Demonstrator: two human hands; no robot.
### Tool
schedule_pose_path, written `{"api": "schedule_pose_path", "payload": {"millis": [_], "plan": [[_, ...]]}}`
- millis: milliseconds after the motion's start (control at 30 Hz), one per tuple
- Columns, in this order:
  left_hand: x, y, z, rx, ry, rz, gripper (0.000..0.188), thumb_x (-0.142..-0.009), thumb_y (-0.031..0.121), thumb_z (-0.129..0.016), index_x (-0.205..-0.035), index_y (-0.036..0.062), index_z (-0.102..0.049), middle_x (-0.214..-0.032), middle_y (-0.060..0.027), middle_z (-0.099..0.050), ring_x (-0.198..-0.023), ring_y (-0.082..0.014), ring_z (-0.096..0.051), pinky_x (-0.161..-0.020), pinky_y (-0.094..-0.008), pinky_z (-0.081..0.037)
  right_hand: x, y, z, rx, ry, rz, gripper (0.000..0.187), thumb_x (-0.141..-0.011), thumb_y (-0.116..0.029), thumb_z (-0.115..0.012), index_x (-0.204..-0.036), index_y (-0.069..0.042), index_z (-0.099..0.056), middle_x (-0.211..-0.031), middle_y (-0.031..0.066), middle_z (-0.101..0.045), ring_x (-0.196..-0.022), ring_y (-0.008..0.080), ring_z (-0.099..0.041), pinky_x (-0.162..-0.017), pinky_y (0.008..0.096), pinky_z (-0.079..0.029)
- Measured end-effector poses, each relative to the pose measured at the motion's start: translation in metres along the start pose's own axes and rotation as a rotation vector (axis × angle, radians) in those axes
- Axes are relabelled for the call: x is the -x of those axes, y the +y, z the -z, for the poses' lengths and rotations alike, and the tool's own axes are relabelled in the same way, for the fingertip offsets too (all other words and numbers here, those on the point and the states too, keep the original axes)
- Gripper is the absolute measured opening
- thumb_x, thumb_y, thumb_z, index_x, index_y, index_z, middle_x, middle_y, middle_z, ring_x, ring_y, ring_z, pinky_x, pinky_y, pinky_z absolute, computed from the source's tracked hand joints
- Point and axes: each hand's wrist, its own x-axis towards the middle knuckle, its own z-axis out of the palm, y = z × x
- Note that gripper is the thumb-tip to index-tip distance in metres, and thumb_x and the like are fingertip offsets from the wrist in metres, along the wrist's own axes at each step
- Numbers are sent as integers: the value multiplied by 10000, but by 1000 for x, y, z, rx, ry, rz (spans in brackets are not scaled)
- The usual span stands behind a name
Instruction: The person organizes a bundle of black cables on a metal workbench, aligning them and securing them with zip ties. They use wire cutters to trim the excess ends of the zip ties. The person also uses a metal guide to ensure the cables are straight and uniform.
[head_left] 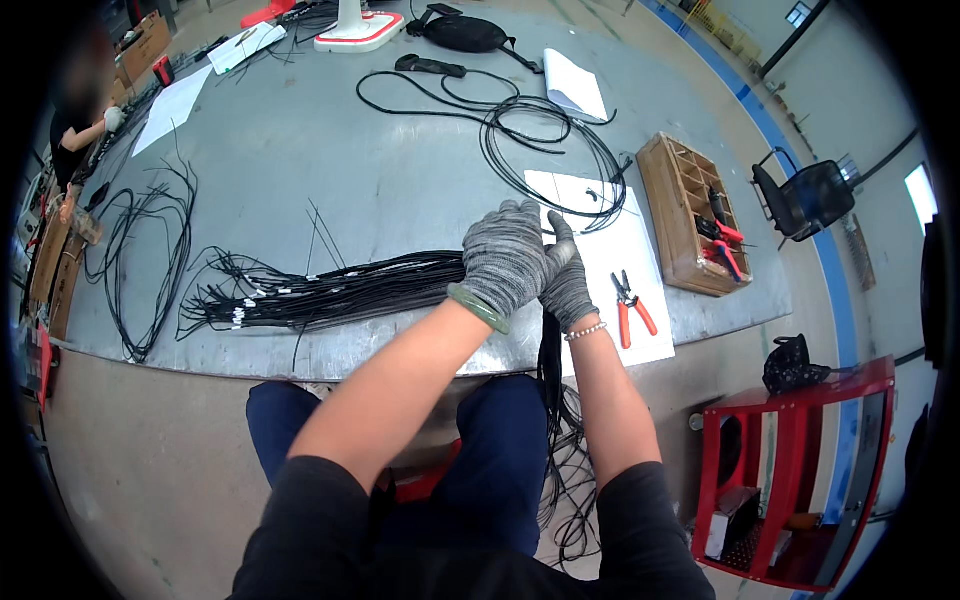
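Observation:
My left hand (pixel 505 252), in a grey knit glove, is closed over the right end of a long bundle of black cables (pixel 360 285) on the metal table. Pressed against it, my right hand (pixel 568 278), gloved alike, has its fingers curled in. What the fingers grip is mostly hidden; a thin dark piece shows between the hands. Black cables (pixel 550 360) drop over the table's front edge below my right wrist. White tags mark the bundle's left part. Wire strippers with orange handles (pixel 632 308) lie on white paper (pixel 645 262) just right of my hands.
A wooden compartment box (pixel 668 215) holding red-handled tools stands to the right. Beyond my hands lies a coil of black cable (pixel 493 150); loose cables (pixel 128 270) lie at the left. A red cabinet (pixel 790 400) and black chair (pixel 808 198) stand off the table. Another person works at far left.

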Motion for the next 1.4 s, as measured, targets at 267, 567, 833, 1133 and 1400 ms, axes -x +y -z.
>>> {"api": "schedule_pose_path", "payload": {"millis": [267,567,833,1133,1400], "plan": [[7,-18,-20,-21,113,127,774,-769,650,-621,-1192,9,-523,-1187,-173,-577,-1131,-299,-578,-949,-390,-466,14,-25,-6,87,-58,164,858,-762,18,-681,-1474,-16,-203,-707,-9,-546,-654,100,-551,-655,237,-492],[90,-87,3,-25,154,-85,558,-826,480,-649,-1170,57,-528,-1143,-148,-571,-1128,-303,-552,-960,-406,-448,23,-68,-20,-56,-27,-109,928,-702,-141,-839,-1441,-14,-292,-775,82,-632,-584,115,-558,-475,245,-450],[102,-119,14,92,134,-192,515,-829,414,-644,-1231,104,-558,-1215,-135,-552,-1179,-303,-507,-1031,-418,-388,22,-64,-9,19,-25,-93,844,-721,-172,-831,-1398,-15,-353,-758,59,-624,-596,98,-557,-479,228,-461],[28,-86,7,66,-63,-282,489,-878,324,-552,-1284,53,-532,-1256,-129,-570,-1167,-314,-538,-1021,-420,-404,29,-73,-11,45,-44,-40,787,-735,-160,-830,-1359,12,-380,-755,49,-622,-639,100,-574,-505,223,-475],[-13,-95,10,222,-483,-388,382,-984,349,-404,-1218,96,-567,-1070,-156,-656,-1048,-321,-604,-940,-417,-456,39,-70,-8,-29,-1,104,727,-737,-154,-830,-1317,8,-425,-723,22,-591,-664,86,-577,-618,227,-492]]}}
